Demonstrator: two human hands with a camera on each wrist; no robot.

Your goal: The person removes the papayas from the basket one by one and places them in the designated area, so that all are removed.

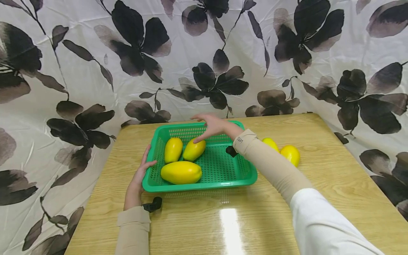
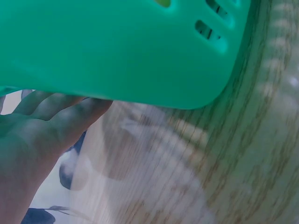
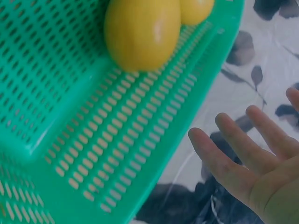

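Head view: bright, even light, fairly crisp; a white glare streaks the near desk (image 1: 178,226), small highlights dot the yellow fruits (image 1: 181,173). The 2 wrist views look dimmer and softer, the left one hazy with reflections beside the green basket (image 2: 117,56).

Basket (image 1: 223,185) on table (image 1: 188,226), cloth (image 1: 204,46) behind. Three fruits (image 1: 181,173) in basket, toward left; two loose fruits (image 1: 290,155) right of it.

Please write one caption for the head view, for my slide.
Left hand touching the basket, right hand over it; three yellow fruits inside, two more on the table.
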